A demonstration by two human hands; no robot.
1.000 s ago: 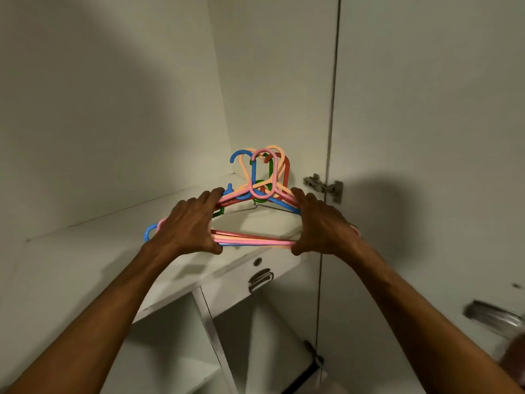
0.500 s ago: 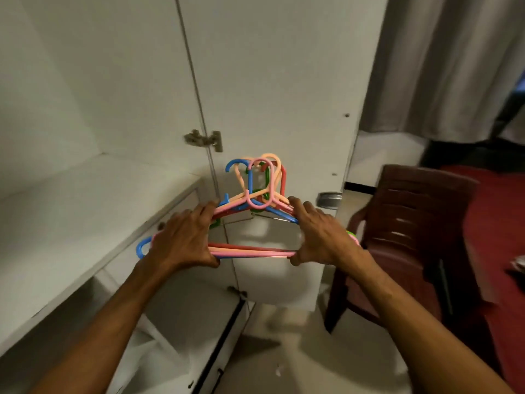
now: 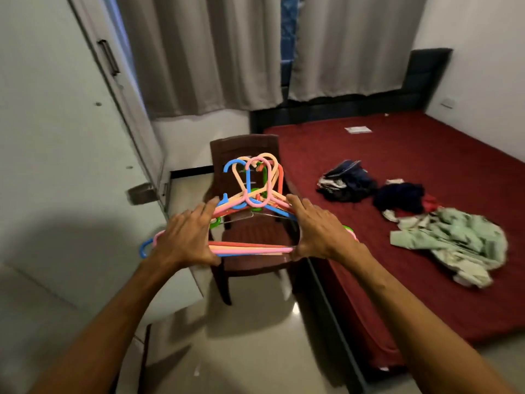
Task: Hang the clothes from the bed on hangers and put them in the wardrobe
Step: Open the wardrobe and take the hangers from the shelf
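Note:
I carry a bundle of several coloured plastic hangers [image 3: 252, 183], hooks pointing up, in front of me at chest height. My left hand [image 3: 186, 237] grips the bundle's left side and my right hand [image 3: 319, 230] grips its right side, thumbs under the bottom bars. On the red bed [image 3: 426, 308] to the right lie the clothes: a pale green garment [image 3: 454, 240], a dark navy piece [image 3: 397, 196] and a dark blue heap [image 3: 346, 182]. The white wardrobe door [image 3: 56, 166] stands at the left.
A dark brown plastic chair [image 3: 250, 240] stands between the wardrobe and the bed, straight behind the hangers. Grey curtains [image 3: 213, 52] hang at the back. Pale floor tiles [image 3: 241, 351] lie below me. A small white paper [image 3: 358, 129] lies on the far part of the bed.
My view has swung right, from the wardrobe shelf to the chair and the bed. Both hands have kept the same hold on the hanger bundle, lifted off the shelf.

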